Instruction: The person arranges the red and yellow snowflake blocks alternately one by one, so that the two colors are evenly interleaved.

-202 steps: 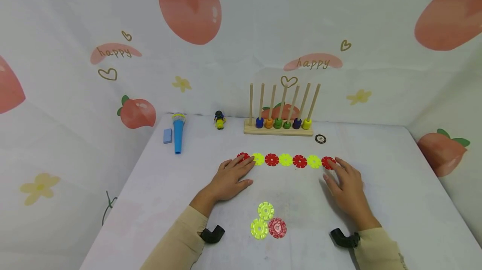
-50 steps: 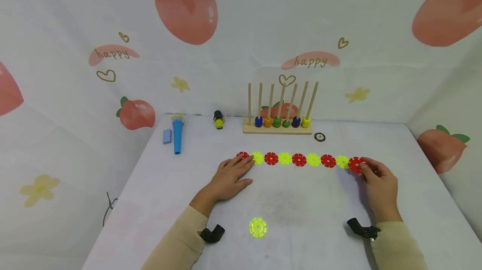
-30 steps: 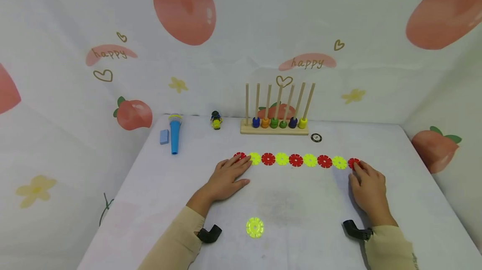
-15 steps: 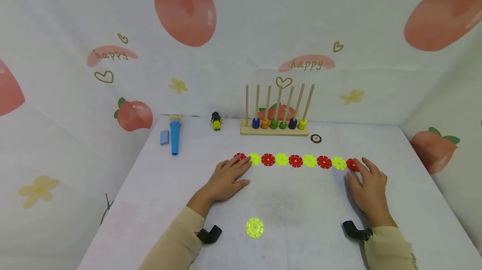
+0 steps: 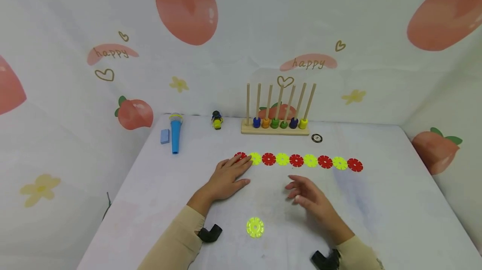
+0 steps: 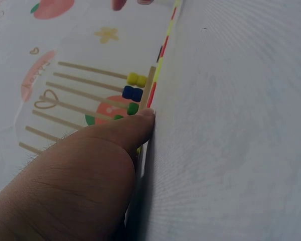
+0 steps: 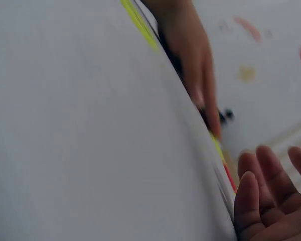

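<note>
A row of alternating red and yellow-green notched plastic discs runs across the table; a red disc [image 5: 355, 165] ends it on the right. My left hand [image 5: 227, 180] lies flat with straight fingers over the leftmost red disc [image 5: 240, 155], covering part of it, fingertips at the neighbouring yellow disc [image 5: 256, 158]. My right hand [image 5: 309, 198] hangs over the table in front of the row, fingers loosely bent, holding nothing; the right wrist view shows the same bare fingers [image 7: 271, 181]. A single yellow disc [image 5: 255, 227] lies nearer the table's front, between the forearms.
Behind the row stands a wooden peg rack [image 5: 275, 129] with coloured beads, a black-and-white round chip [image 5: 317, 138] beside it. Farther left are a small toy figure [image 5: 216, 120], a blue toy microphone [image 5: 175, 134] and a light blue block [image 5: 165, 136]. A printed cloth hangs behind.
Two discs from the front group have joined the row's right end. My right hand let go of the last red disc and moved left and toward the front. My left hand stayed put.
</note>
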The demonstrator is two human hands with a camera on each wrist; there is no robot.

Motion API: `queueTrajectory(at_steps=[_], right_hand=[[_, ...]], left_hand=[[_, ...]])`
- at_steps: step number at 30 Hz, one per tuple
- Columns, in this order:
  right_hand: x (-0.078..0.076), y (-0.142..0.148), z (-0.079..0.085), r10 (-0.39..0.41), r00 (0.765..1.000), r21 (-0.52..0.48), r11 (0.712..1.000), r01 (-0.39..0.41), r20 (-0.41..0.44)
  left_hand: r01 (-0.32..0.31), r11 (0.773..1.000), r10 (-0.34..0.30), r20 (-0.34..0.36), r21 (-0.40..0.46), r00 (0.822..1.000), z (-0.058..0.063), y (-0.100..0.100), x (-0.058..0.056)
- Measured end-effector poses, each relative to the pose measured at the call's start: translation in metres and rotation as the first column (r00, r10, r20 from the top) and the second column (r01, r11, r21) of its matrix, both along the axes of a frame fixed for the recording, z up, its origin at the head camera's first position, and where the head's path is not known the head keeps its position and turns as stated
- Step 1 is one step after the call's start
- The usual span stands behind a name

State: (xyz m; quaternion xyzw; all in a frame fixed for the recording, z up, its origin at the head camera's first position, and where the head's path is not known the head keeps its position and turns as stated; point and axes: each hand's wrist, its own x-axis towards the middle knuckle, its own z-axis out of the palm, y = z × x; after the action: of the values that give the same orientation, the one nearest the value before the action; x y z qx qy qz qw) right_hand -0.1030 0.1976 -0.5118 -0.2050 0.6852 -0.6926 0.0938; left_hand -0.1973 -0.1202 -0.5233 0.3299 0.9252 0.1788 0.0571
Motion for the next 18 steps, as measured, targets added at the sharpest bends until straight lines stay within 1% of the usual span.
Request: queueTrajectory(at_steps=[2, 3, 4, 5, 7, 9, 10, 11, 12, 13, 16, 17, 18], right_hand=[[0.006, -0.019, -0.002, 0.041, 0.999, 0.112, 0.993, -0.038, -0.023], [0.010, -0.028, -0.003, 0.057, 0.998, 0.178, 0.983, -0.049, -0.039], [0.013, -0.036, -0.004, 0.072, 0.996, 0.254, 0.966, -0.055, -0.061], [0.017, -0.043, -0.005, 0.085, 0.992, 0.349, 0.936, -0.048, -0.093], [0.024, -0.056, -0.007, 0.123, 0.976, 0.521, 0.853, -0.012, -0.178], [0.028, -0.065, -0.007, 0.162, 0.960, 0.629, 0.777, 0.017, -0.227], [0.030, -0.067, -0.007, 0.179, 0.952, 0.659, 0.751, 0.030, -0.248], [0.031, -0.069, -0.007, 0.185, 0.949, 0.675, 0.737, 0.037, -0.254], [0.031, -0.069, -0.007, 0.180, 0.953, 0.673, 0.739, 0.033, -0.245], [0.031, -0.069, -0.006, 0.169, 0.959, 0.660, 0.751, 0.025, -0.228], [0.030, -0.066, -0.005, 0.118, 0.980, 0.596, 0.803, 0.002, -0.163], [0.029, -0.064, -0.005, 0.103, 0.984, 0.574, 0.819, -0.001, -0.146], [0.029, -0.063, -0.005, 0.099, 0.985, 0.559, 0.829, -0.002, -0.144]], left_hand=[[0.000, 1.000, 0.000, 0.000, -0.004, 1.000, 0.001, 0.001, 0.000], [-0.001, 1.000, 0.001, -0.001, -0.004, 1.000, 0.001, 0.001, 0.000], [-0.001, 1.000, 0.001, -0.003, -0.006, 1.000, 0.002, 0.001, 0.000], [-0.002, 1.000, 0.002, -0.006, -0.008, 1.000, 0.002, 0.001, 0.000], [-0.002, 1.000, 0.002, -0.009, -0.004, 1.000, 0.002, 0.001, 0.001], [0.000, 1.000, 0.000, -0.012, 0.004, 1.000, 0.002, 0.000, 0.001], [0.002, 1.000, -0.001, -0.012, 0.008, 1.000, 0.002, 0.000, 0.001], [0.003, 1.000, -0.003, -0.012, 0.012, 1.000, 0.001, 0.000, 0.001], [0.004, 1.000, -0.004, -0.010, 0.015, 1.000, 0.001, 0.000, 0.001], [0.005, 1.000, -0.005, -0.009, 0.016, 1.000, 0.001, 0.000, 0.001], [0.007, 1.000, -0.007, -0.010, 0.019, 1.000, 0.000, 0.000, 0.001], [0.007, 1.000, -0.007, -0.009, 0.019, 1.000, 0.000, 0.000, 0.001], [0.007, 1.000, -0.007, -0.010, 0.017, 1.000, 0.000, 0.000, 0.000]])
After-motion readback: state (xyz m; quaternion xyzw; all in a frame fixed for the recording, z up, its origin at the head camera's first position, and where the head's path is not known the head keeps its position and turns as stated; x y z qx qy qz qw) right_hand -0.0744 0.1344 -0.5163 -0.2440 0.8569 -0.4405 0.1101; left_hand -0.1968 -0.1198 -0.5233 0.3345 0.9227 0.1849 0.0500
